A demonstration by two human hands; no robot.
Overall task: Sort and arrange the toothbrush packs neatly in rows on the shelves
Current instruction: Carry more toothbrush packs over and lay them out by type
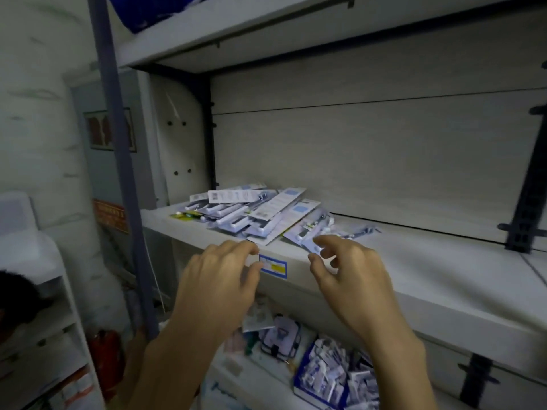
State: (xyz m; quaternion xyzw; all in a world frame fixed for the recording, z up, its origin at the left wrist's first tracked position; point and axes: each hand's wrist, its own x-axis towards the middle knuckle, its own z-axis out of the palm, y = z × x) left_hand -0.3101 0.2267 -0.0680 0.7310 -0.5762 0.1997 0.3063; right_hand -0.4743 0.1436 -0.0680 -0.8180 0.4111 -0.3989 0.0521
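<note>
Left hand: the left hand (pixel 217 279) is raised in front of the edge of the middle shelf (pixel 414 261), back toward the camera, fingers loosely curled, fingertips at the shelf lip. It holds nothing.
Right hand: the right hand (pixel 352 279) is raised beside it, near but apart, thumb and fingers spread and slightly bent. Its fingertips are at the nearest pack of the pile; whether they touch it cannot be determined. Nothing is clasped.
Toothbrush packs: the toothbrush packs (pixel 257 216) lie in a loose, overlapping heap on the left part of the middle shelf, just beyond both hands. A few strays trail off to the right of the heap.
Shelf tag: a blue-bordered price label (pixel 273 267) with a yellow patch is fixed to the shelf's front edge, between the two hands. Its text is too blurred to read.
Pack printing: white cards with pale blue panels and barcode-like marks; no brand name is legible.
Lower shelf: a blue bin (pixel 334 377) of small packets sits below, partly covered by the right forearm.
Wall sign: an orange sign (pixel 111 217) to the left, partly behind the upright post (pixel 124 173); lettering illegible.
Image quality: dim and motion-blurred throughout.
</note>
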